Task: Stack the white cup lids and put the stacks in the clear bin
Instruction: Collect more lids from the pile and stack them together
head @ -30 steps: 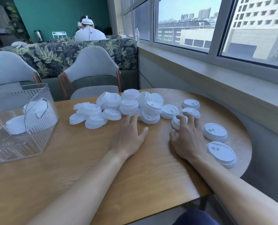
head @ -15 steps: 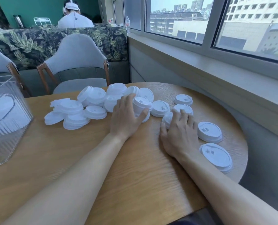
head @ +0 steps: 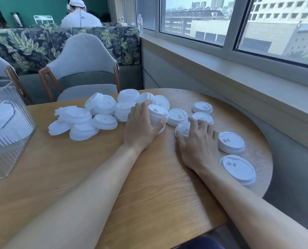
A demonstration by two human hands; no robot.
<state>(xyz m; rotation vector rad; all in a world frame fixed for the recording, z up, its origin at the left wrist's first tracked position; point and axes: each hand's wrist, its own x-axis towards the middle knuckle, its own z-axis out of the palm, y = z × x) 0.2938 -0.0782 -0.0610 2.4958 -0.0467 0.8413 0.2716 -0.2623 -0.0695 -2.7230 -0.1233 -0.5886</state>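
Several white cup lids lie in a loose pile [head: 88, 121] across the far half of the round wooden table [head: 149, 186]. My left hand [head: 140, 128] grips a short stack of lids [head: 157, 114] at the pile's right end, fingers and thumb curled round it. My right hand [head: 198, 142] lies over a single lid [head: 183, 129], its fingers curled onto it. Two more single lids [head: 231, 142] [head: 238, 169] sit to the right of that hand. The clear ribbed bin [head: 7, 130] stands at the table's left edge with lids inside.
Two further lids [head: 202, 107] [head: 177, 116] lie beyond my right hand. Grey chairs [head: 83, 67] stand behind the table, a window ledge [head: 239, 72] runs along the right, and a person in white sits at the back.
My left hand moved forward from the bare table and closed round the stack of lids. My right hand stayed on its lid. The view shifted so the bin slid to the left edge.
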